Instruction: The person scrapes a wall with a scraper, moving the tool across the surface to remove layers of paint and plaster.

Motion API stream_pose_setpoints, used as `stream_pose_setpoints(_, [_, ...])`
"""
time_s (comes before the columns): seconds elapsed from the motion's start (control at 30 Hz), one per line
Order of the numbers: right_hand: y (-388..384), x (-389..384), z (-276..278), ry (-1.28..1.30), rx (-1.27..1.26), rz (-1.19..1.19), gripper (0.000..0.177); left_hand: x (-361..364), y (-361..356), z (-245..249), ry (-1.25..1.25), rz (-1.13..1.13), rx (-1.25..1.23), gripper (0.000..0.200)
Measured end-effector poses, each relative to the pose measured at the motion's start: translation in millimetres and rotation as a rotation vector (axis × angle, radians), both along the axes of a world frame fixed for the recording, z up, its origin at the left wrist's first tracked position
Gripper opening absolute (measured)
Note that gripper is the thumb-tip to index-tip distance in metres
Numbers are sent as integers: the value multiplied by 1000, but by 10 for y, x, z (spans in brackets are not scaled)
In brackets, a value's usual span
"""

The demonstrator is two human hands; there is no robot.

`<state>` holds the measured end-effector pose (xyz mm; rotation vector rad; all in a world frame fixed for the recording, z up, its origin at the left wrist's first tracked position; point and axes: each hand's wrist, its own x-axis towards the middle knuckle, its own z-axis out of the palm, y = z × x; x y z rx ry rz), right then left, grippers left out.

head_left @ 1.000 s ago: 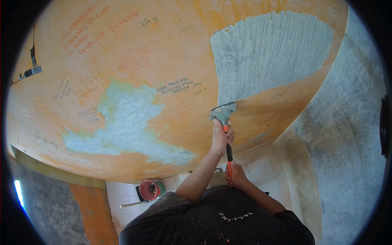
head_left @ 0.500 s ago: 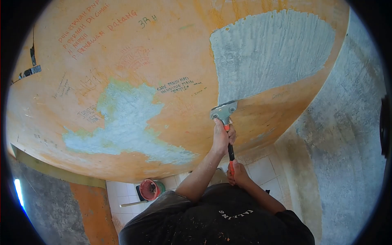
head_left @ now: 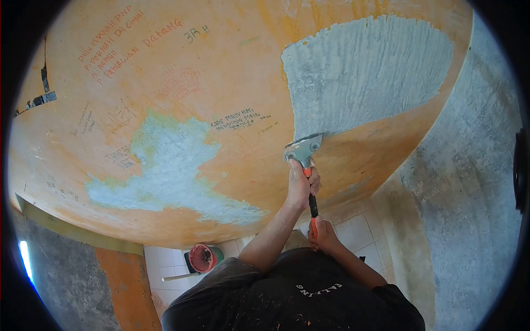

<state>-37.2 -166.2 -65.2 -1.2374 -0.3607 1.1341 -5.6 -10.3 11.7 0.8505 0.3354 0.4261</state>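
A long-handled scraper (head_left: 305,148) rests its blade against the orange painted wall (head_left: 248,160), at the lower left corner of a large bare grey-blue patch (head_left: 364,71). My left hand (head_left: 301,185) is wrapped round the upper handle, just below the scraper head. Lower down, my right hand (head_left: 323,234) grips the red and black handle near its end, close to my dark shirt. A second bare patch (head_left: 171,160), irregular in outline, lies to the left on the wall. Handwriting (head_left: 237,119) in dark ink runs between the two patches.
A red bucket (head_left: 202,258) stands on the tiled floor (head_left: 175,270) at the lower left, with a pale stick (head_left: 179,276) beside it. A grey wall (head_left: 469,165) rises at the right. Part of the lower left wall (head_left: 124,281) is orange.
The view has shifted very slightly against the wall. Both hands keep their hold on the scraper, and its blade stays at nearly the same place.
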Motion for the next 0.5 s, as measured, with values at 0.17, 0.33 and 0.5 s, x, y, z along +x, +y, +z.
stream_pose_setpoints(0.17, [3, 32, 46, -1, -8, 18, 60, 33, 6, 67, -5, 2, -33, 59])
stream_pose_setpoints(0.33, [19, 58, 171, -2, 18, 6, 60, 62, 0, 195, -18, 11, 46, 59])
stream_pose_setpoints(0.5, [-13, 104, 260, 12, 18, 8, 56, 80, 6, 270, -39, -4, 19, 59])
